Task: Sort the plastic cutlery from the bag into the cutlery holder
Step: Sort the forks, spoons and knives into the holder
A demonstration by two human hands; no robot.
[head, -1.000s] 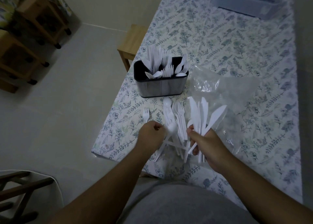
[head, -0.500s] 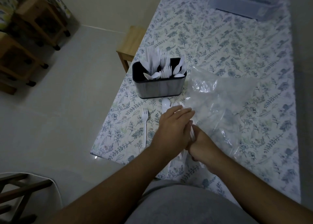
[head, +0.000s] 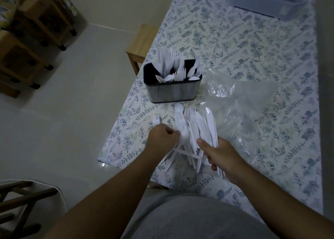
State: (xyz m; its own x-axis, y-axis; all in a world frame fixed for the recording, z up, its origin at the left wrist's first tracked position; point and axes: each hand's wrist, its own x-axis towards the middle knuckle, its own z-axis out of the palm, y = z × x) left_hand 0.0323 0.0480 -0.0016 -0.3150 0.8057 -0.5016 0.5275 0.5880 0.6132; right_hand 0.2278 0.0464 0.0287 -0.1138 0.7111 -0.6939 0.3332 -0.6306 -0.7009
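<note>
A: Why is the right hand curled round that fan of plastic cutlery?

B: My guess is it gathers the loose pieces near the desk's front edge so the other hand can pick types out. It grips a bundle of white knives by the handles, blades pointing away from the person.

A: And the left hand?

B: Its fingers are closed on a white spoon, bowl just beside the fist, probably drawn from the pile to go to the holder.

A: Where does it go?

B: Into the black cutlery holder, standing upright just beyond the pile. It already carries spoons, forks and knives, handles down, apparently grouped by type, so sorting seems well along.

A: The bag?

B: One clear plastic bag lies flat to the right of the holder, partly under the pile. Whether anything remains inside I cannot tell.

A: Counts?

B: One holder, one bag, two hands. One fork lies alone left of the pile. The overlapping pieces are too many to count. One wooden stool stands past the desk's edge.
</note>
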